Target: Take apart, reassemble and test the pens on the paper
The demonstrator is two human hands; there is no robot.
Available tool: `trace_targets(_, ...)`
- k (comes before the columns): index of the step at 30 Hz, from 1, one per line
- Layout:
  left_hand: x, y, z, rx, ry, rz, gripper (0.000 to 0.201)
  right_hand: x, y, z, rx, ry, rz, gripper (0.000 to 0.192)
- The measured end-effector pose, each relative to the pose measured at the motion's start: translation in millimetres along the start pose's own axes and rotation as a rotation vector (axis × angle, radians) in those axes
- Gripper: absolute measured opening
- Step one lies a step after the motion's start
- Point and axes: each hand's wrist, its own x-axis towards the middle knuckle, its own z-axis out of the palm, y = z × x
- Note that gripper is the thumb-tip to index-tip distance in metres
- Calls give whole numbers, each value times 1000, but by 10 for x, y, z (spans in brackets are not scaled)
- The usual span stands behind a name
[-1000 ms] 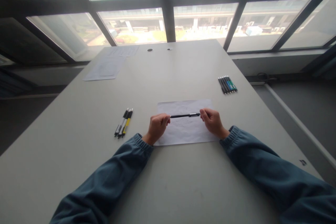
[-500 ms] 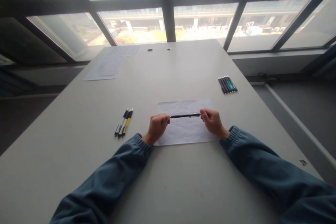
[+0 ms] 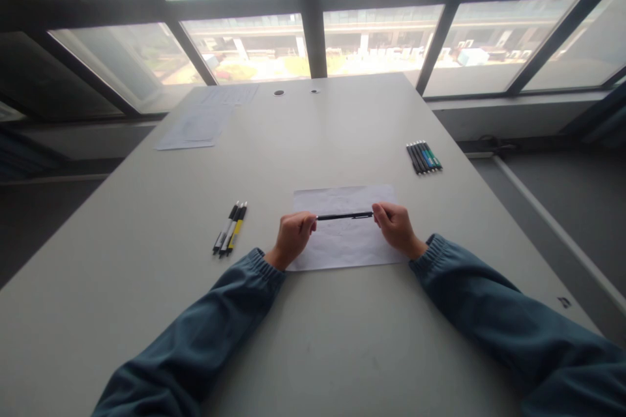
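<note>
A black pen (image 3: 344, 215) is stretched level between my two hands, above a white sheet of paper (image 3: 347, 251). My left hand (image 3: 295, 234) is closed on the end with the tip, the fingers curled in. At the clip end, my right hand (image 3: 394, 227) pinches the pen between thumb and fingers. Both ends of the pen are hidden by the fingertips. To the left of my left hand lie three pens side by side, one of them a yellow-barrelled pen (image 3: 237, 233).
Several dark pens (image 3: 424, 158), some with blue or green parts, lie in a row at the right edge of the white table (image 3: 313, 339). Loose papers (image 3: 195, 120) rest at the far left. Round holes (image 3: 278, 92) pierce the far end, before the windows.
</note>
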Motion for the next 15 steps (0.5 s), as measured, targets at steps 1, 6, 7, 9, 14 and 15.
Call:
trace_targets(1,1,2,0,-2,0,0,51,0,1,0,1,-1,-2,58)
trace_targets(6,5,12,1,-8,-4,-3,51,-4,24,4,-1,-3,-11,58)
trace_targets(7,4,11,1,-7,-4,-4,51,-5,27,6,-1,-4,-11,58)
trace_targets(9,0,2,3,-7,-3,-3,51,-6,26,7,0,-6,-12,58)
trace_targets(14,-6,-20,5,-13,-10,-2,51,-5,13,6,6,-6,-9,59)
trace_targets(15,-5,-18,5,-14,-12,-1,51,-4,13,7,9,-5,-7,59)
